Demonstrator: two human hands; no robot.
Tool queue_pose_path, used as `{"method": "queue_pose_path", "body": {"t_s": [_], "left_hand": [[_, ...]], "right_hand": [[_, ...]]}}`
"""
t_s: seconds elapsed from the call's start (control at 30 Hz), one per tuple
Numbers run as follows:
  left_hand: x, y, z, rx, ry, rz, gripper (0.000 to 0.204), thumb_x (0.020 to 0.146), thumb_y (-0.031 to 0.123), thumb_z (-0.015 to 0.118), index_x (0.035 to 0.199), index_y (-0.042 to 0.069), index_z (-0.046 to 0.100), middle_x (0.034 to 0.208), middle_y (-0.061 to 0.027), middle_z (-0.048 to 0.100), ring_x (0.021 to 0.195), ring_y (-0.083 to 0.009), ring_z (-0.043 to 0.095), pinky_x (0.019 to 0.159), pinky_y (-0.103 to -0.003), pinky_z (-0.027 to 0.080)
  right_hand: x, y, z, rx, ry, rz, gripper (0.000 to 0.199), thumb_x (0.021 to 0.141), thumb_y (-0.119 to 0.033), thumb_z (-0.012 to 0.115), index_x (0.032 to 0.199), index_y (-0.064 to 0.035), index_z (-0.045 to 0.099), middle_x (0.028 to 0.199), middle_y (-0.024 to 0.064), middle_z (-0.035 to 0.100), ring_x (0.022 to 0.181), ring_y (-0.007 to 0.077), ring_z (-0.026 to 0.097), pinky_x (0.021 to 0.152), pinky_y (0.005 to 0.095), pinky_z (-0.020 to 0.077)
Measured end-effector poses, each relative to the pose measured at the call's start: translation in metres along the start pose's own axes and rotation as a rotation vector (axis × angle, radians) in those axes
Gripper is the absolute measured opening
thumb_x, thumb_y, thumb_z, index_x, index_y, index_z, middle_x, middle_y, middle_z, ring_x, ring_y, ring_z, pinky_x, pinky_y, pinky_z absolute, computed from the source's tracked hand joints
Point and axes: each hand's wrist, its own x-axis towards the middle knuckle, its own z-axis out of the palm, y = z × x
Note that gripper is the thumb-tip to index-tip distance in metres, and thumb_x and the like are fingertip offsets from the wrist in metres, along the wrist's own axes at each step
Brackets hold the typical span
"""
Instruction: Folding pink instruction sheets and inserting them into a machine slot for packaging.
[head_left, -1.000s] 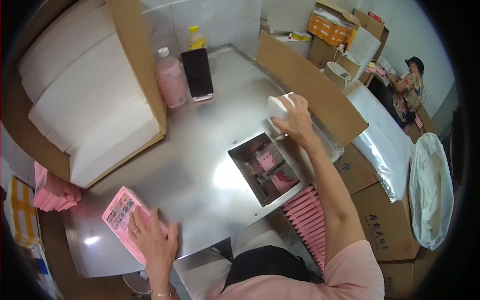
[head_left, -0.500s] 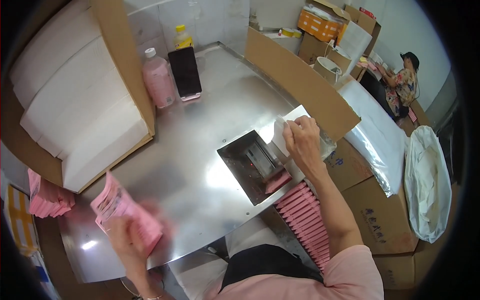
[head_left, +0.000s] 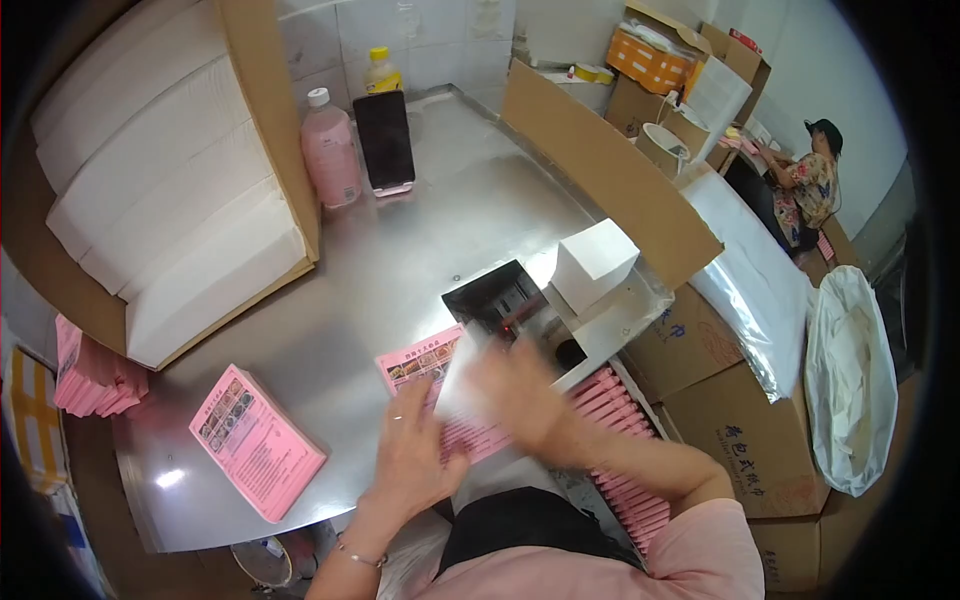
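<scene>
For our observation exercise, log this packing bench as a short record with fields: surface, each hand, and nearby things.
surface: shiny steel table
left hand: pressing on flat pink printed leaflet
right hand: blurred, over the same leaflet with a white sheet
left of hands: stack of pink leaflets
behind hands: small white carton, open dark tray

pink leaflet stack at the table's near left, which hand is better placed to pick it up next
Probably the left. The left hand rests on the pink sheet at the table edge, with bare table between it and the leaflet stack. The right hand, blurred, holds a white sheet and lies farther right.
</scene>
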Motion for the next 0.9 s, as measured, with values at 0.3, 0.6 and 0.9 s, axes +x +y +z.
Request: {"method": "queue_pose_path", "body": {"t_s": [0.3, 0.6, 0.9], "left_hand": [[0.017, 0.010, 0.003, 0.278, 0.114, -0.219, 0.092, 0.069, 0.036, 0.077, 0.144, -0.001, 0.038, 0.158, -0.0271, 0.026, 0.147, -0.0493, 0.022, 0.111, -0.066, 0.023], [0.008, 0.012, -0.009, 0.402, 0.036, -0.328, 0.056, 0.081, 0.043, 0.071, 0.126, 0.010, 0.063, 0.132, -0.0218, 0.051, 0.113, -0.0406, 0.048, 0.088, -0.049, 0.036], [0.006, 0.011, -0.019, 0.430, -0.015, -0.227, 0.060, 0.083, 0.054, 0.070, 0.118, 0.007, 0.063, 0.124, -0.0186, 0.056, 0.109, -0.0393, 0.052, 0.079, -0.052, 0.042]], "right_hand": [[0.061, -0.029, 0.033, 0.082, -0.151, 0.080, 0.040, 0.073, -0.012, 0.067, 0.110, 0.0007, 0.066, 0.102, 0.0162, 0.065, 0.095, 0.0334, 0.066, 0.105, 0.0621, 0.0392], [0.005, 0.107, -0.039, -0.541, 0.318, 0.576, 0.032, 0.087, -0.019, 0.069, 0.112, 0.0011, 0.068, 0.098, 0.0165, 0.062, 0.093, 0.0321, 0.057, 0.087, 0.0506, 0.0437], [-0.008, 0.124, -0.034, -0.137, 0.342, 0.677, 0.015, 0.086, -0.010, 0.066, 0.098, -0.0033, 0.073, 0.093, 0.0126, 0.063, 0.092, 0.0323, 0.058, 0.082, 0.0421, 0.0473]]}}
